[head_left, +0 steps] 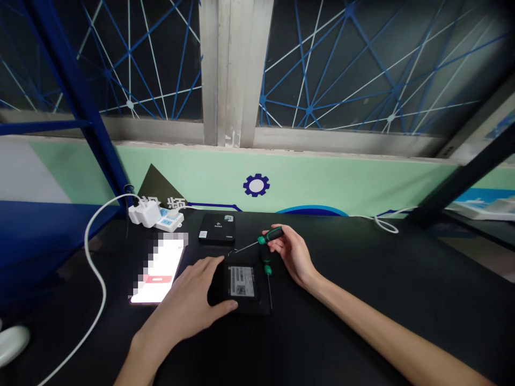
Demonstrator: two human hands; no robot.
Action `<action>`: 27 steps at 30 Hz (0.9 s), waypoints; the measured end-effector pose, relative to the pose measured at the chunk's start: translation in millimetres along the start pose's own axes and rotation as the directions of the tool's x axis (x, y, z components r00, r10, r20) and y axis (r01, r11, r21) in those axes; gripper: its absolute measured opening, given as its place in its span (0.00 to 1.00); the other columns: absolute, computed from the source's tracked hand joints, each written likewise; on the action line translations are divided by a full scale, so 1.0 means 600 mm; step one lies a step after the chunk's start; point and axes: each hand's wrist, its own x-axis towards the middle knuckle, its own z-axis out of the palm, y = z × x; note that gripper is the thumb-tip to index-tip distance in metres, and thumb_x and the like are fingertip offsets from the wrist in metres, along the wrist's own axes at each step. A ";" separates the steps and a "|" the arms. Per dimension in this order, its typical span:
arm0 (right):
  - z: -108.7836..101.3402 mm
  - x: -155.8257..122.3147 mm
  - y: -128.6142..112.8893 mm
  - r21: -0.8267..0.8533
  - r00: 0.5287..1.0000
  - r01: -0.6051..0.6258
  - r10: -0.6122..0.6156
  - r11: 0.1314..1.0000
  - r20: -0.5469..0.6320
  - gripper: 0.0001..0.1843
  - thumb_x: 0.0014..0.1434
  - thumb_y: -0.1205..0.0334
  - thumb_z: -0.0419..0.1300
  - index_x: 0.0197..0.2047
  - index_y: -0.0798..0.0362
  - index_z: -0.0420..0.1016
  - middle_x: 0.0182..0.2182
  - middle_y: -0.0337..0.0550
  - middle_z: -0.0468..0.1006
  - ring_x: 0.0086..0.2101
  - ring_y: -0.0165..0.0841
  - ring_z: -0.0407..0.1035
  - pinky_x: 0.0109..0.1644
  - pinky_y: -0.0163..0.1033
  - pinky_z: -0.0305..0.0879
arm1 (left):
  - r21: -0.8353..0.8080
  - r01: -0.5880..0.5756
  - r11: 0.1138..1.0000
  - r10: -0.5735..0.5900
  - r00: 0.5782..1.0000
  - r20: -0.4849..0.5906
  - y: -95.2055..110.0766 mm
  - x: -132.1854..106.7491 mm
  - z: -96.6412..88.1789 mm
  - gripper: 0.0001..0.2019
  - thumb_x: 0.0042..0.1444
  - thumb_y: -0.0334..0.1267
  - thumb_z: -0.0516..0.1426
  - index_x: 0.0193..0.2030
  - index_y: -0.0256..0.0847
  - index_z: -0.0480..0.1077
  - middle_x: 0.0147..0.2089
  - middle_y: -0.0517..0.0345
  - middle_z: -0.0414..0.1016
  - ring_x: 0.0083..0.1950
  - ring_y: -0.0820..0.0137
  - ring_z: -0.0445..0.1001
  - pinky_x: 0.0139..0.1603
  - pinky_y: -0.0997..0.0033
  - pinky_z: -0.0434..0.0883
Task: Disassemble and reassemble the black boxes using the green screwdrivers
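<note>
On the pale green painted wall [209,177] behind the bench's [402,268] far edge, a dark brown triangle [156,185] bore the white Chinese character 频 [176,203]; the character before it was partly covered. A navy gear sign [256,185] stood farther right. The flat black rectangular device [259,292] carried a pale QR-coded label [242,282], its print too small to read, like the markings on the black square box [217,229] near the far edge.

Two bare hands [191,292], slim bare forearms [366,324] as far as visible
</note>
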 end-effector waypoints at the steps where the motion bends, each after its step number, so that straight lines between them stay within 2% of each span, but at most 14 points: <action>1: 0.001 -0.001 -0.001 -0.008 1.000 0.001 -0.001 1.000 0.007 0.19 0.54 0.46 0.69 0.39 0.52 0.76 0.34 0.47 0.84 0.29 0.31 0.74 0.33 0.35 0.71 | 0.004 0.006 1.000 -0.006 1.000 0.005 0.000 0.000 0.000 0.40 0.56 0.61 0.58 0.72 0.48 0.55 0.71 0.50 0.61 0.69 0.50 0.62 0.64 0.51 0.66; 10: 0.006 -0.004 -0.006 -0.045 0.999 -0.006 0.009 0.999 0.050 0.19 0.53 0.47 0.70 0.40 0.53 0.77 0.36 0.48 0.84 0.30 0.33 0.76 0.32 0.34 0.73 | 0.002 0.019 1.000 -0.019 1.000 0.020 -0.003 0.002 0.003 0.42 0.56 0.63 0.58 0.73 0.49 0.54 0.72 0.50 0.59 0.70 0.49 0.60 0.65 0.50 0.65; 18: 0.005 -0.003 -0.003 -0.055 0.999 0.010 -0.008 0.998 0.038 0.20 0.53 0.46 0.70 0.40 0.53 0.77 0.36 0.48 0.84 0.30 0.33 0.76 0.32 0.35 0.73 | 0.000 0.025 1.000 -0.025 1.000 0.006 -0.003 0.001 0.003 0.42 0.55 0.63 0.58 0.73 0.50 0.54 0.72 0.51 0.59 0.70 0.49 0.61 0.64 0.50 0.66; 27: 0.000 -0.001 0.000 -0.058 1.000 0.027 -0.026 0.998 0.009 0.18 0.55 0.47 0.68 0.40 0.53 0.77 0.36 0.49 0.84 0.29 0.32 0.76 0.31 0.34 0.73 | 0.009 0.055 0.998 -0.055 0.998 0.030 -0.003 0.003 0.003 0.43 0.56 0.64 0.57 0.74 0.48 0.53 0.74 0.50 0.57 0.72 0.47 0.57 0.66 0.46 0.63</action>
